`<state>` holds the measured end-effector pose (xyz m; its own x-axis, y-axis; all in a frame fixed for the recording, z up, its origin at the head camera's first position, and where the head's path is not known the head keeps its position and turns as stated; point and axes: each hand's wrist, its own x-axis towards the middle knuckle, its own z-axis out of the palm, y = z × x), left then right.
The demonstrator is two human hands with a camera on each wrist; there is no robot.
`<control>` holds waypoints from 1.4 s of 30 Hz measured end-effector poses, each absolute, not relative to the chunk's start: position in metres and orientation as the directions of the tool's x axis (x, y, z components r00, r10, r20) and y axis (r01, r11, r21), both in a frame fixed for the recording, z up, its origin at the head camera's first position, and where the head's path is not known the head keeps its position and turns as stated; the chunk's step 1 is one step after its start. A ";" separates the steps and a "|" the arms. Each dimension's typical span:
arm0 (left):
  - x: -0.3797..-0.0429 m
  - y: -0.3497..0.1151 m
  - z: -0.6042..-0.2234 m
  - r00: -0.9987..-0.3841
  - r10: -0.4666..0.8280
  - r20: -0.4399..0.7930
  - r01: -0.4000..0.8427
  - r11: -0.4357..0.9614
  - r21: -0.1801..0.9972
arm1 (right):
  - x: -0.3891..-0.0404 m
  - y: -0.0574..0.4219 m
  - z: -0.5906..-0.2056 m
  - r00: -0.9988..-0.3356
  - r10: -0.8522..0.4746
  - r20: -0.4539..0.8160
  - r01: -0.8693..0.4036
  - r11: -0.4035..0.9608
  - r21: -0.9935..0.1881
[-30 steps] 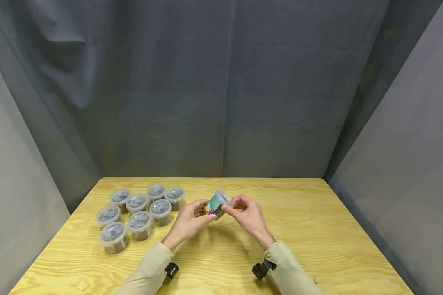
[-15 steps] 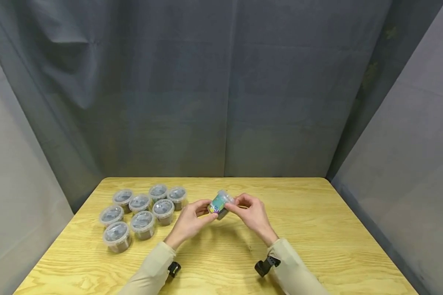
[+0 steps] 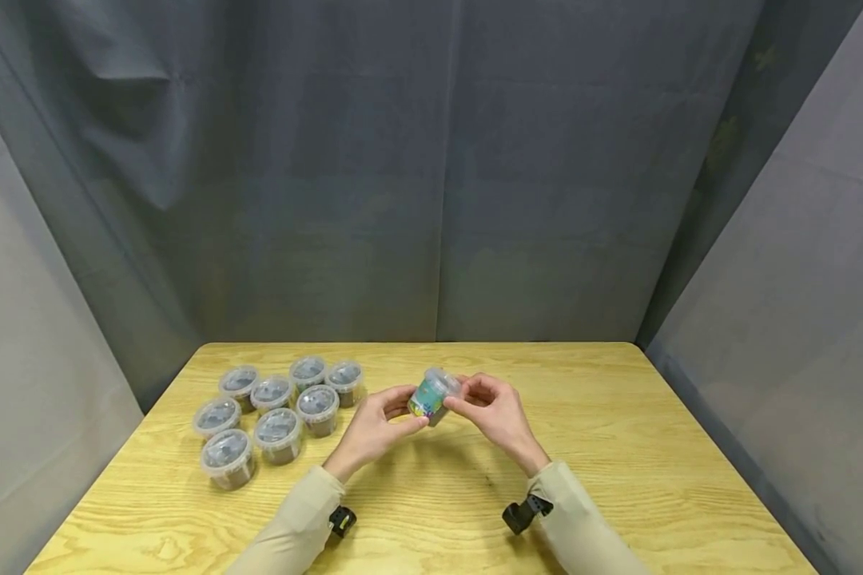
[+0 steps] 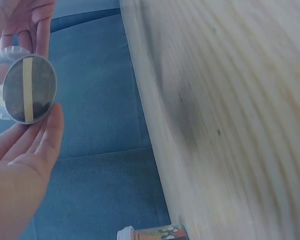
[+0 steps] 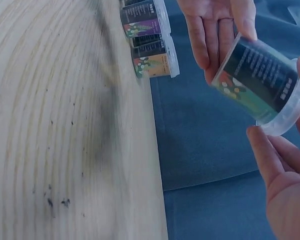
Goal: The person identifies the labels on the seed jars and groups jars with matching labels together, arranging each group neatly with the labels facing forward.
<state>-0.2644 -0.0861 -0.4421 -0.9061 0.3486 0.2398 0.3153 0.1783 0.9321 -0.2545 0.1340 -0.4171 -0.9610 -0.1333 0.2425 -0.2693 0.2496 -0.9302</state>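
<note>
A small plastic tub [image 3: 428,399] with a clear lid is held tilted above the table between both hands. Its printed label is teal in the head view; the right wrist view shows a dark label side with pale lettering [image 5: 262,75]. My left hand [image 3: 371,431] grips the lower part of the tub between thumb and fingers. At the lid rim [image 5: 285,118], my right hand [image 3: 495,415] pinches with thumb and fingers. The left wrist view faces the tub's round base [image 4: 43,87], which bears a tan strip. The lid appears seated on the tub.
Several similar lidded tubs [image 3: 278,431] stand upright in a cluster on the left of the wooden table [image 3: 618,479]. A grey curtain [image 3: 331,200] hangs behind the table's back edge, and pale panels [image 3: 784,319] flank both sides.
Between my fingers the tub has turned a little, showing more teal label and less of its dark part. Both hands have shifted slightly to the right. The standing tubs keep their arrangement.
</note>
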 end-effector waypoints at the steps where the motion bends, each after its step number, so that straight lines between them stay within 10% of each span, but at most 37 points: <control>1: -0.262 -0.085 -0.439 -0.906 0.340 0.253 0.325 0.177 0.929 | -0.252 0.132 -0.413 -0.959 -0.129 0.251 -0.277 0.248 -0.928; 42: -0.273 -0.076 -0.458 -0.891 0.276 0.361 0.441 0.332 0.834 | -0.266 0.123 -0.421 -0.936 -0.089 0.340 -0.341 0.468 -0.815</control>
